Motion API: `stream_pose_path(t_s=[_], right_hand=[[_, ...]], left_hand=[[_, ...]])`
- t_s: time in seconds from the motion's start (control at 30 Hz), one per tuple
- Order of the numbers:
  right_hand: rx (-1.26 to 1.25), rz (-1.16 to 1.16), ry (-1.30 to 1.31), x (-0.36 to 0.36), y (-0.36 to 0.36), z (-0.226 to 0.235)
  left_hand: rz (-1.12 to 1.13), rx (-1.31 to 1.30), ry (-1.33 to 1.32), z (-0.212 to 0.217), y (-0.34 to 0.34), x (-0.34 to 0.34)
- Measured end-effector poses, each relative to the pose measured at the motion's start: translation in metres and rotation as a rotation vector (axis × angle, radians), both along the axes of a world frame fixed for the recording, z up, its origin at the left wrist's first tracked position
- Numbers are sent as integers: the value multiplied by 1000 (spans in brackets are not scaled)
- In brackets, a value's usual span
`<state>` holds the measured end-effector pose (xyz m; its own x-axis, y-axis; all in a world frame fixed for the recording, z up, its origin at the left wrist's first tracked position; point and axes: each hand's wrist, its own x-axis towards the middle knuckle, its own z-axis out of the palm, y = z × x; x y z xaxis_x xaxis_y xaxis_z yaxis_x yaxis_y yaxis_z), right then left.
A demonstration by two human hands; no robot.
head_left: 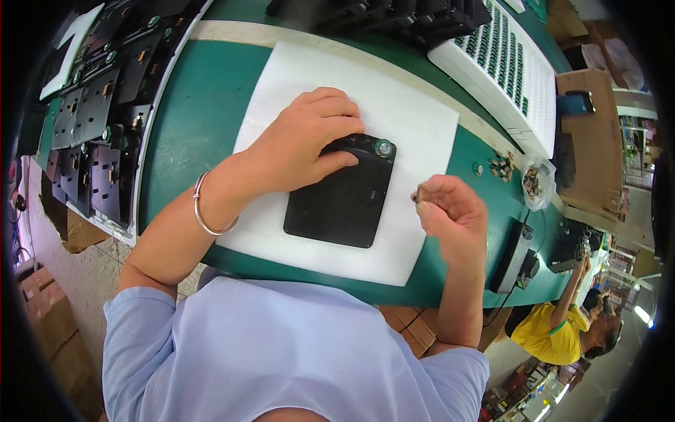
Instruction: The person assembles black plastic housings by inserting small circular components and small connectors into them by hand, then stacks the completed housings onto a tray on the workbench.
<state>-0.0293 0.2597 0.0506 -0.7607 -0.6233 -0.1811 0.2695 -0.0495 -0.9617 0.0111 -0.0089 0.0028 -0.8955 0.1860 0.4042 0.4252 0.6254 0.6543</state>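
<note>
A flat black rectangular panel (341, 207) with rounded corners lies on a white foam sheet (260, 228). At its upper right corner sits a small round silver part (383, 148) on a green base. My left hand (302, 141) grips the panel's far edge, thumb on its face and fingers curled over the top; the edge beneath them is hidden. Off the panel's right side, above the sheet's border, my right hand (455, 211) pinches a small brownish component (417, 195) between thumb and fingertips. It is too small to name exactly.
Left stands a rack of black panels (95, 112). A white tray (541, 91) holds rows of small green parts. Loose small components (501, 167), a plastic bag (538, 184) and a black device (512, 257) lie at right. A person in yellow (555, 334) works beyond.
</note>
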Motion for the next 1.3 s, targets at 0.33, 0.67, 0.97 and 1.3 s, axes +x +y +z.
stream_pose_path(t_s=[0.33, 0.67, 0.97, 1.3], right_hand=[[467, 114, 416, -2, -25, -16], [569, 108, 611, 13, -33, -16], [634, 91, 808, 18, -30, -20], [632, 60, 927, 20, -31, -23]], left_hand=[[-1, -12, 29, -2, -2, -1], [-9, -8, 42, -6, -2, -1], [-5, -15, 47, -5, -1, -1], [1, -17, 36, -6, -1, 0]])
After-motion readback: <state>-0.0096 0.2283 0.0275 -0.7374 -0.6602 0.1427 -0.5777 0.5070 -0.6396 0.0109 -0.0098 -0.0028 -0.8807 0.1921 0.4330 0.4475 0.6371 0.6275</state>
